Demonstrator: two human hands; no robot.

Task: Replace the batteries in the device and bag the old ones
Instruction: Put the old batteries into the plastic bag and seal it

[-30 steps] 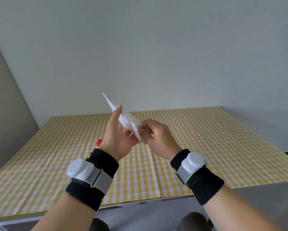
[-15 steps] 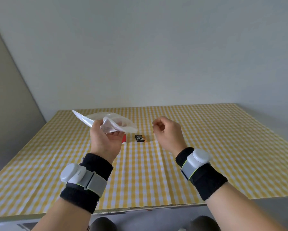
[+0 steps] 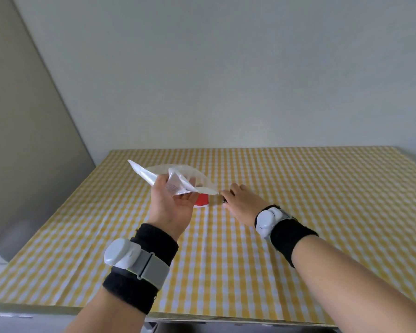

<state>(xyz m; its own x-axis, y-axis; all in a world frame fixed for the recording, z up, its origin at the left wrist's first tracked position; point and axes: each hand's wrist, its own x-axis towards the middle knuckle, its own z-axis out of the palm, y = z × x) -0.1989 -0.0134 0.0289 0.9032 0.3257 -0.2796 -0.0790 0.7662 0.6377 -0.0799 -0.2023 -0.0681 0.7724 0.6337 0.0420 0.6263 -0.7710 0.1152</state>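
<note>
My left hand (image 3: 171, 209) is raised above the table, palm up, and grips a crumpled clear plastic bag (image 3: 178, 177) whose mouth points right. Under the bag lies a red device (image 3: 201, 200), partly hidden by the bag and my left hand. My right hand (image 3: 242, 203) rests low on the cloth just right of the device, fingers curled down over the spot where the dark batteries lay. Only a dark tip of a battery (image 3: 224, 200) shows at the fingertips, and I cannot see whether the fingers hold it.
The table (image 3: 310, 212) carries a yellow and white checked cloth. A plain wall stands behind it and a grey panel (image 3: 22, 152) runs along the left side. Both wrists wear black bands with grey and white sensors.
My right hand let go of the bag and dropped forward onto the batteries beside the red device. My left hand kept the bag and swung it out to the left.
</note>
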